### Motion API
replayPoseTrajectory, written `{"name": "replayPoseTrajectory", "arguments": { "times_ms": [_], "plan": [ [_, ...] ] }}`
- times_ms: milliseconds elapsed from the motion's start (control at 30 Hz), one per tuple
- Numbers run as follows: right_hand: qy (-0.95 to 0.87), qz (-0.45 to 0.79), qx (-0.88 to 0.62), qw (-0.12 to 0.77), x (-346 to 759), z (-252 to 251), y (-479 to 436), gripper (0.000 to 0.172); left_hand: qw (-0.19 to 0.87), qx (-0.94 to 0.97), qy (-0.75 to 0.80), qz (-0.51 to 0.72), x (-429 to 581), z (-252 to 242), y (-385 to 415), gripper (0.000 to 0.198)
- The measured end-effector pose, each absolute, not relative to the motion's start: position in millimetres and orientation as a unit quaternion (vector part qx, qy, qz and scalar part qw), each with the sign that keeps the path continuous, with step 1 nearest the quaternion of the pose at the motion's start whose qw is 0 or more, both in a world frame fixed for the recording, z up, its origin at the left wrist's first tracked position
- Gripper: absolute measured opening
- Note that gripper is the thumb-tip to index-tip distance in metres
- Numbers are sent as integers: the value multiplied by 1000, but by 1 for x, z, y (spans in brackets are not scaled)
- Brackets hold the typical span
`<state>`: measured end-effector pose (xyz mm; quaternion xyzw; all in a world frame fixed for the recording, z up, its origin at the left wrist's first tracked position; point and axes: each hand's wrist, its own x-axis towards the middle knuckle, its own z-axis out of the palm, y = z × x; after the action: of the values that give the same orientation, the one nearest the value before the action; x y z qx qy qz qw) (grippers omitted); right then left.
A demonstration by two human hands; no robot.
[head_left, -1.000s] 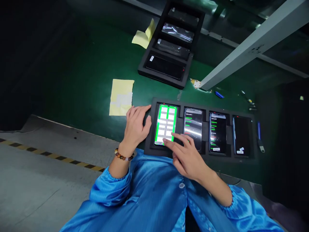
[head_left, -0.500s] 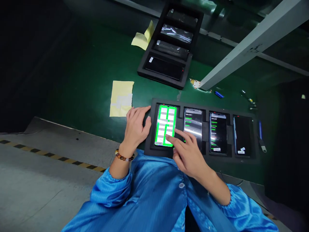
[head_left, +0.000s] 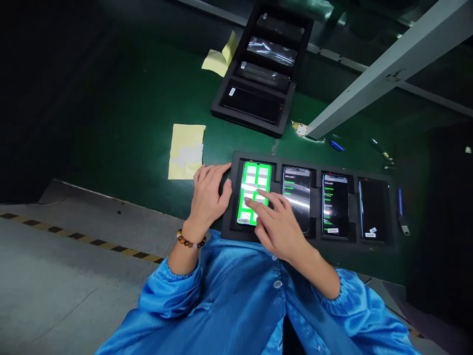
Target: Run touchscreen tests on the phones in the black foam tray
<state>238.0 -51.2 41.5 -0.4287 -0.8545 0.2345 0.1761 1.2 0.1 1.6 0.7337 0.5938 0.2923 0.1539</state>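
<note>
The right hand (head_left: 281, 229), fingers spread and holding nothing, has slid its fingertip up the lit phone (head_left: 254, 193) in the near tray (head_left: 314, 244), filling in more green bars. The left hand (head_left: 210, 192) stays flat, empty, against the tray's left edge; the far tray (head_left: 221, 106) lies untouched on the worktop (head_left: 121, 123).

Green-gridded phone (head_left: 254, 183) lies flat in tray's (head_left: 314, 244) leftmost slot.

A: Where does the near tray (head_left: 310, 246) sit?

B: At the bench (head_left: 121, 123) edge, four phones side by side in it. The left hand (head_left: 210, 197) rests at its nine o'clock end; the right hand (head_left: 281, 227) lies on the leftmost phone (head_left: 254, 185).

A: And beyond?

B: A second tray (head_left: 221, 106) lies at twelve o'clock, a paper sheet (head_left: 185, 150) at ten, a metal beam (head_left: 377, 74) at two.
</note>
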Motion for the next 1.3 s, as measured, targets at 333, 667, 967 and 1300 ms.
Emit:
{"name": "replayPoseTrajectory", "arguments": {
  "times_ms": [333, 667, 967, 1300],
  "plan": [
    [-833, 222, -475, 178, 237, 46, -46, 53, 160, 734, 594, 287, 0, 2, 0, 44],
    [-814, 196, -519, 173, 262, 46, -41, 52, 165, 734, 594, 286, 0, 2, 0, 44],
    [-847, 211, -456, 175, 239, 43, -24, 56, 170, 728, 601, 281, 1, 3, 0, 45],
    [-845, 213, -459, 171, 248, 47, -22, 52, 163, 732, 595, 289, 1, 1, 0, 44]
  ]
}}
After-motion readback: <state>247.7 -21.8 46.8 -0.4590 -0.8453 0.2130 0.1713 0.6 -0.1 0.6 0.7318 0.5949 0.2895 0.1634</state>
